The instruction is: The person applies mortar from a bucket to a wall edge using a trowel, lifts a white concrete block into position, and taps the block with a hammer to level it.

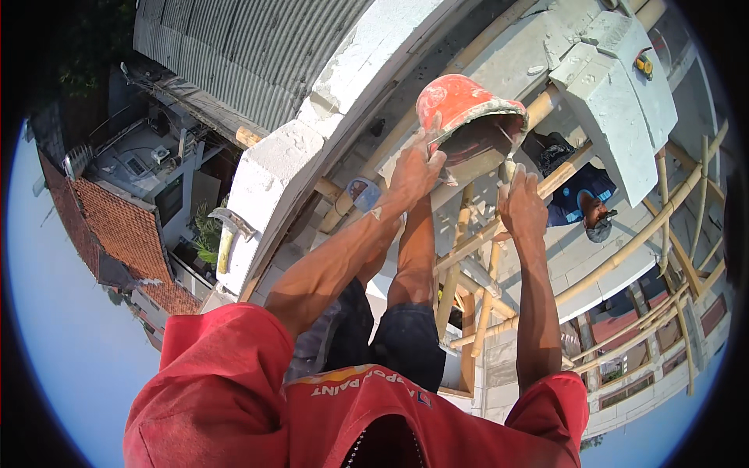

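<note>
A red, mortar-smeared bucket (460,101) is tipped on its side, its open mouth facing right and toward me. My left hand (416,173) grips the bucket at its near left edge, fingers closed. My right hand (523,204) is closed around the pale handle of a small hand tool (507,168), which looks like a trowel. The tool's thin metal neck reaches up to the bucket's mouth; its blade cannot be made out.
Left of me runs a white block wall (281,160) with a hammer (232,226) on it. Bamboo poles (640,234) cross below and right. A co-worker (581,195) is among them. A yellow tape measure (643,62) rests on pale blocks (612,109). Beyond the wall lies a corrugated roof (234,54).
</note>
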The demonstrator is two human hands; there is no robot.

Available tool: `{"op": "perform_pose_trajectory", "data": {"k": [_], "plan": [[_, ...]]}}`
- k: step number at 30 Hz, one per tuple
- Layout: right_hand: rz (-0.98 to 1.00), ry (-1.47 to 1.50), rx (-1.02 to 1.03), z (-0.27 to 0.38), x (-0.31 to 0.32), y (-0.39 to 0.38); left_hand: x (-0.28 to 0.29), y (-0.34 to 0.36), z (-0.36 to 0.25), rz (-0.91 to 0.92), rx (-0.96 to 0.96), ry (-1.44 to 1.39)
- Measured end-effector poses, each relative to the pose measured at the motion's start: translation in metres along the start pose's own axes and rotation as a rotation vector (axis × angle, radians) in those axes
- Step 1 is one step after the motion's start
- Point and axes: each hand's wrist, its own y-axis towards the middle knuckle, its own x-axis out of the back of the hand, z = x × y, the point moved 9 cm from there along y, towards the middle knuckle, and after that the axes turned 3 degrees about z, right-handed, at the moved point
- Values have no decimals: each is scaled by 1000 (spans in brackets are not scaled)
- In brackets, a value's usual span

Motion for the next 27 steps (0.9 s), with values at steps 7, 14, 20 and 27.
{"op": "perform_pose_trajectory", "data": {"k": [7, 14, 20, 27], "plan": [[-105, 244, 160, 42, -57, -88, 41, -74, -42, 83, 37, -85], [186, 589, 57, 70, -61, -150, 63, -123, 20, 82, 72, -23], [176, 872, 70, 82, -52, -206, 72, -153, 16, 9, -106, -173], [214, 1193, -137, 61, -69, -244, 88, -166, -2, -49, -133, -397]]}}
